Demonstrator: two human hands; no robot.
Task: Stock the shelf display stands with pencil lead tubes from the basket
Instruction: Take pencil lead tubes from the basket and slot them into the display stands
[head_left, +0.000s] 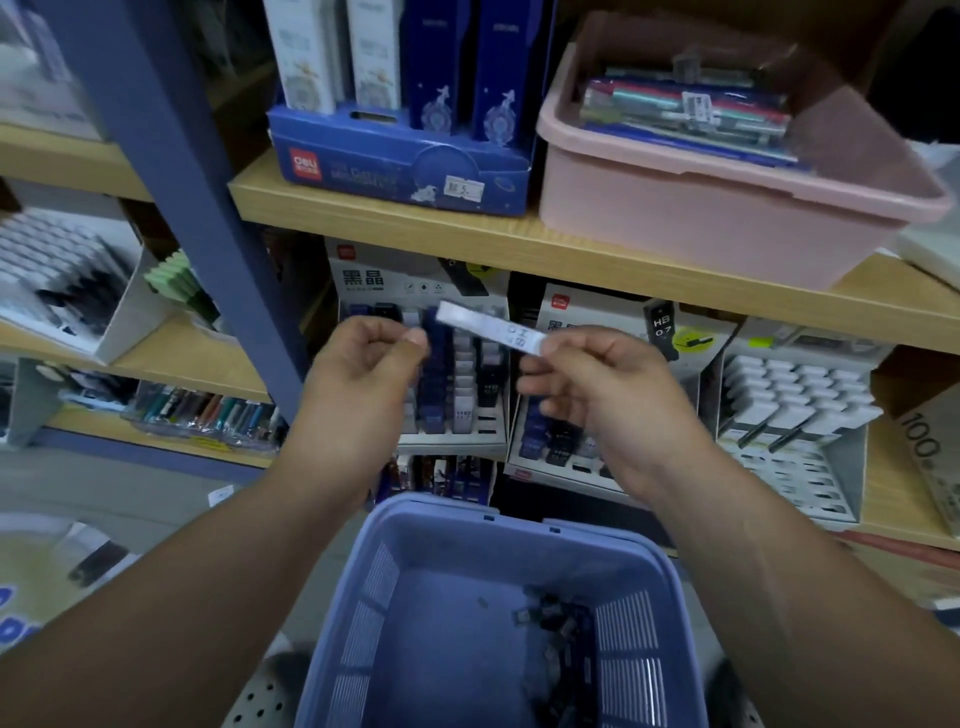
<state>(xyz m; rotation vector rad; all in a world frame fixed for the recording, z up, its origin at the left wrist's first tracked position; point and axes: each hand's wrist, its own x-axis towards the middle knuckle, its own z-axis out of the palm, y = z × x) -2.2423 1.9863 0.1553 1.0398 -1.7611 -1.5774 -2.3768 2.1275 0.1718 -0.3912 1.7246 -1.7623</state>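
Wooden shop shelves (519, 244) on a blue frame fill the view, with a blue basket (447, 649) below and a pink tub (675, 208) above. Two stands (415, 280) sit on the lower board. The right hand (613, 384) pinches a white tube (491, 330) before the stands, its long axis running up-left to down-right. The left hand (363, 364) is curled just beside its free end; whether it holds anything I cannot tell. Dark tubes, blurred, lie in the basket.

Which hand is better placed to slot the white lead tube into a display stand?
Right. The right hand pinches the white lead tube in front of the display stand; the left hand is curled beside it, visibly holding nothing.
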